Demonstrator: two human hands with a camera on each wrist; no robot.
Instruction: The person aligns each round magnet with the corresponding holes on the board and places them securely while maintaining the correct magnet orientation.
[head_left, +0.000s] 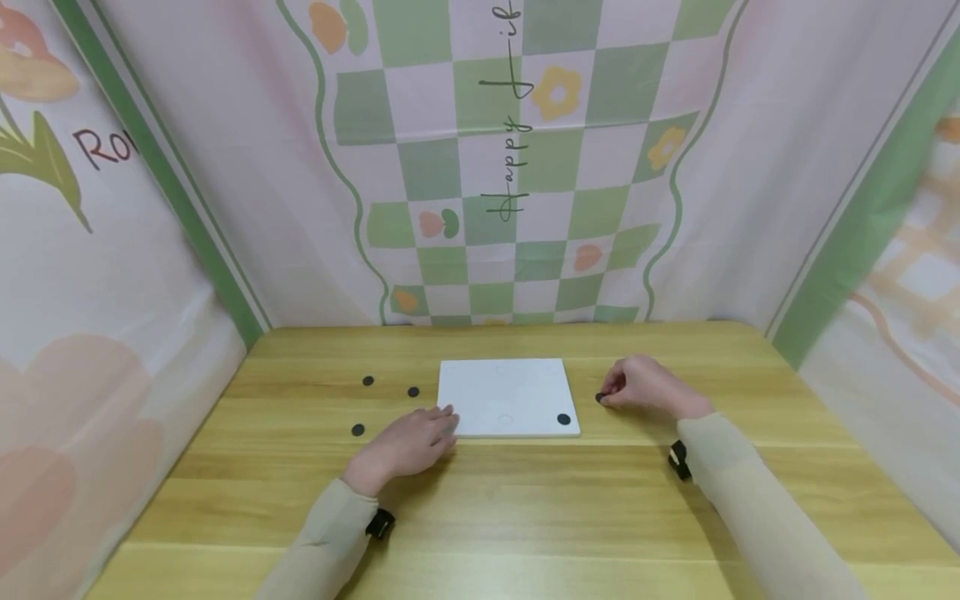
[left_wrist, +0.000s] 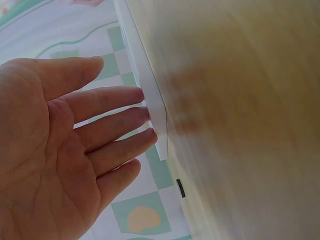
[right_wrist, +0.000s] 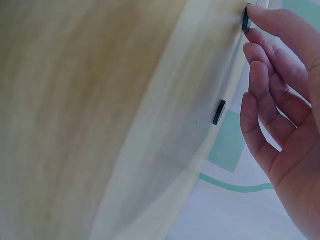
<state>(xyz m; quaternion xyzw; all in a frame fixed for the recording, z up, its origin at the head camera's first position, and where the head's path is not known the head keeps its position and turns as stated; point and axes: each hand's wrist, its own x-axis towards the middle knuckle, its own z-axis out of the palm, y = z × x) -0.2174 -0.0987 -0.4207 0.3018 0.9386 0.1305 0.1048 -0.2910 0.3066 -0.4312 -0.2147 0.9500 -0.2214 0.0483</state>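
1. Head view: rests the left hand at the near left corner of the white board, with fingers nearly straight and grasping nothing. Pinches a black disc in the right hand, between thumb and fingertips, off the board's right side and near it. Shows a board disc lying flat in the near right corner of the board. Shows three more on the wooden table, left of the board: a far disc, a near disc and an inner disc, closest to the board.
2. Left wrist view: shows the left palm, with thumb held apart, fingers slightly spread and fingertips at the board's edge. Includes one dark disc on the table, past the board's corner; cannot tell which of the three.
3. Right wrist view: shows the pinched black disc edge-on at the thumb tip, with the remaining fingers loosely bent. Includes another disc near these fingers. Cannot tell whether the pinched one touches the table.
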